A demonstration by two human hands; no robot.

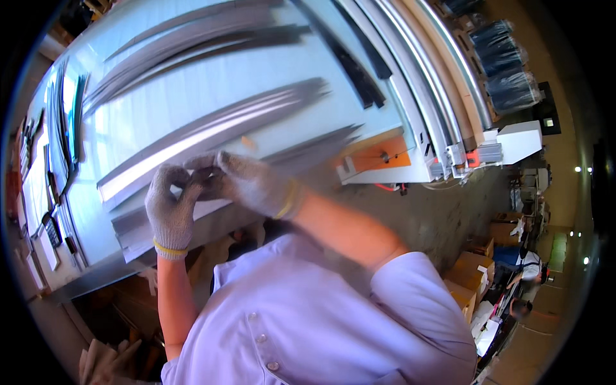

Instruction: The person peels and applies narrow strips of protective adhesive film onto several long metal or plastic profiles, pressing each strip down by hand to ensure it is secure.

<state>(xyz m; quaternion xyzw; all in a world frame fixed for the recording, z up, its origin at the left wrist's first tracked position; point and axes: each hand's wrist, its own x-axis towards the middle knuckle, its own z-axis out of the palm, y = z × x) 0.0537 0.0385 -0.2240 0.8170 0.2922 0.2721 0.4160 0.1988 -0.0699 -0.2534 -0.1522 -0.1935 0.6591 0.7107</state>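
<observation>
My left hand (169, 208) and my right hand (255, 182), both in grey knit gloves with yellow cuffs, meet above the near edge of the table. Their fingers are bent and pinched together at the tips. A dark spot shows between the fingertips, but I cannot make out whether it is a small thing or shaded glove. Just beyond the hands lies a stack of long grey strips (212, 135) with a bright sheen. More grey strips (138, 232) lie under and beside the hands at the near edge.
Further bundles of grey strips (192, 48) and dark strips (343, 54) cover the pale glass-like tabletop (154, 99). At right stands a roller machine (436, 77) with an orange plate (385, 154). A calculator (51, 230) sits at the left edge. Cardboard boxes (463, 282) and people are farther right.
</observation>
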